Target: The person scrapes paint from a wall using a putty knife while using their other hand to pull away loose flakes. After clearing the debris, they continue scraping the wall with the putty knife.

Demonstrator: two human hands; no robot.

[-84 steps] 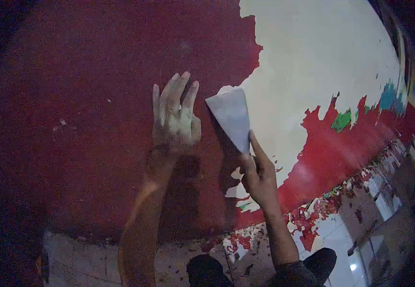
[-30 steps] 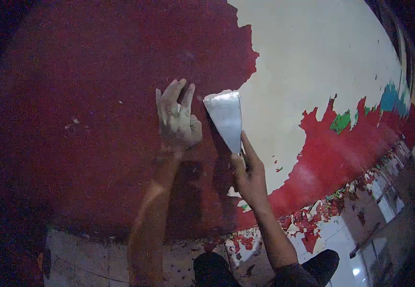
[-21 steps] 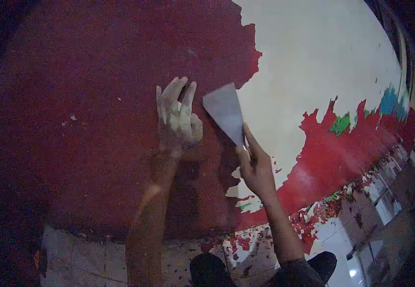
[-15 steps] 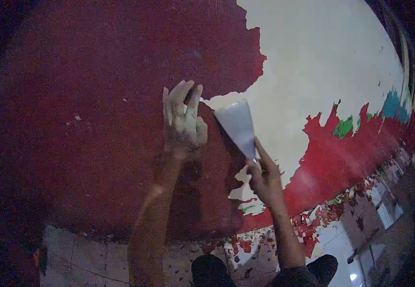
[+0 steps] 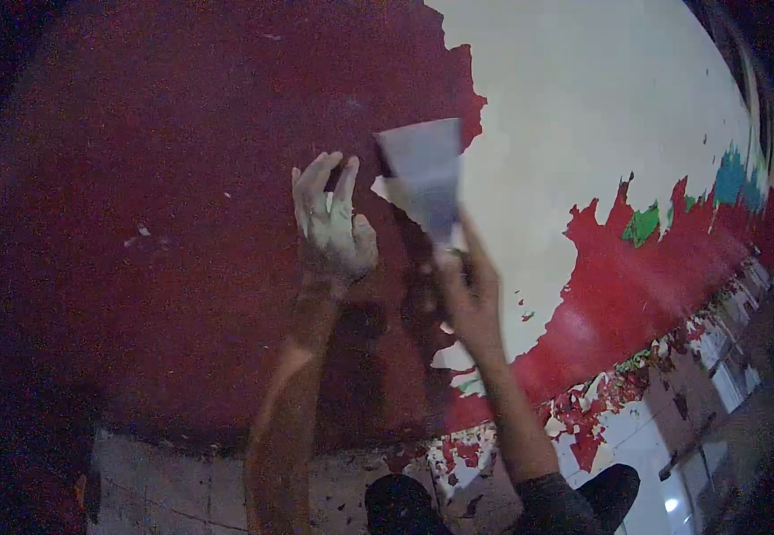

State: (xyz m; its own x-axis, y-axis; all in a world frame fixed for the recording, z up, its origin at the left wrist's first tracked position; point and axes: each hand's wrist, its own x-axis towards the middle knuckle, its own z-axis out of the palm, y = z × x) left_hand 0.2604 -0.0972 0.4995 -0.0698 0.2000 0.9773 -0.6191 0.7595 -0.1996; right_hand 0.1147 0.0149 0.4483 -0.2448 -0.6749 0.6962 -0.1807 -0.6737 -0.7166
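Observation:
A paint scraper with a wide metal blade is gripped in my right hand. Its blade points up and overlaps the ragged edge between dark red paint and bare off-white wall. To the left of the blade, my left hand is raised against the red paint, palm dusted whitish, fingers apart and slightly bent, nothing in them. A small pale patch shows between the left fingers and the scraper.
Brighter red paint runs along the lower right, with green and teal remnants at its jagged top. Paint flakes litter the tiled floor at the wall's foot. My dark shoes stand below.
My right hand and the scraper have moved up and a little left, and the blade now points more upright. My left hand keeps nearly the same pose.

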